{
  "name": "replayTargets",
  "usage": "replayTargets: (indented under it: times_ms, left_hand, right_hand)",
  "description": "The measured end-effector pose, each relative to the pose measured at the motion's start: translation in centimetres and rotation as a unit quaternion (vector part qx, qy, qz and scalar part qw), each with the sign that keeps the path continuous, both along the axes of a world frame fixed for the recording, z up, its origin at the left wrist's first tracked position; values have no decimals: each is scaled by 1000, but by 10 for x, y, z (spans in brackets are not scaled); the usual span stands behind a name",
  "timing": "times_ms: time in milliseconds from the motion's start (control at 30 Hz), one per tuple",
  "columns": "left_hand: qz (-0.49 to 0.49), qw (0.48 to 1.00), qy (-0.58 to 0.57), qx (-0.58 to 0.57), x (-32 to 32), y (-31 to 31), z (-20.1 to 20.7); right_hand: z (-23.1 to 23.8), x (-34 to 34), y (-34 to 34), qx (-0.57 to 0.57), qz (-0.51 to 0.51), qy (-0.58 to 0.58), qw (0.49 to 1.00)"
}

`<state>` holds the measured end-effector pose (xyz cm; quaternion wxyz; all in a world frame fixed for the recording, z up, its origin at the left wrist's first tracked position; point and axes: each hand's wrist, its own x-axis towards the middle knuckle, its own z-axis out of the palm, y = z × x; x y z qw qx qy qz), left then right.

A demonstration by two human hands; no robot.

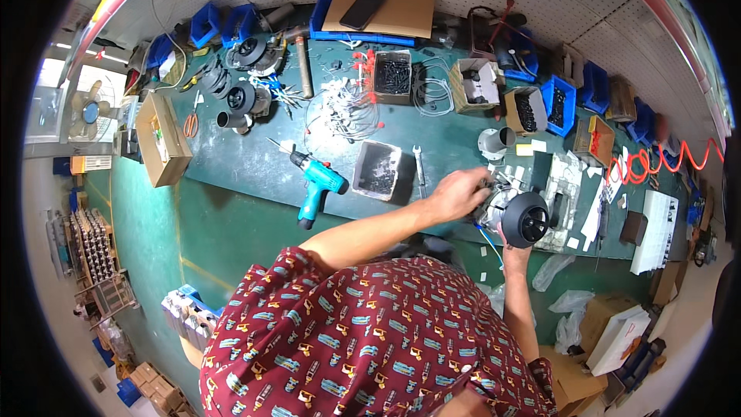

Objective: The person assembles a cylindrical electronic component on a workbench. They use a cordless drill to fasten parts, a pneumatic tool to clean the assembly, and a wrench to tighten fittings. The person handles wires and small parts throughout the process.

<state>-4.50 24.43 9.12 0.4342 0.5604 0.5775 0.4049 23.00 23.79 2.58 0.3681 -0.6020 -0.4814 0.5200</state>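
Note:
At the bench's near edge, right of centre, my right hand (515,249) holds a metal motor assembly from below, its fingers partly hidden. A round black fan cover (526,220) sits at its near end, and a blue-and-white wire (488,238) hangs from it. Against the far left side of the assembly rests my left hand (461,194), fingers closed together; whatever is pinched at their tips is too small to name. Just beyond stands a grey metal flanged pipe (496,141). A silver wrench (419,171) lies to the left of that hand.
A teal cordless drill (315,185) lies near the front edge, beside an open box of small dark parts (377,170). Farther back are bundled white wires (343,112), a box of black screws (392,76) and similar motor assemblies (248,98). Blue bins (557,104) and a coiled red hose (644,161) stand right.

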Motion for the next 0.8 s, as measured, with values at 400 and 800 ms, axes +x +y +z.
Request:
replayTargets:
  times_ms: [400,800]
  left_hand:
    - [402,815,388,-153,-184,-265,-165]
    - [451,742,380,-318,-213,-241,-231]
  right_hand:
    - [17,-27,21,87,134,38,986]
    - [4,-17,12,-19,76,418,905]
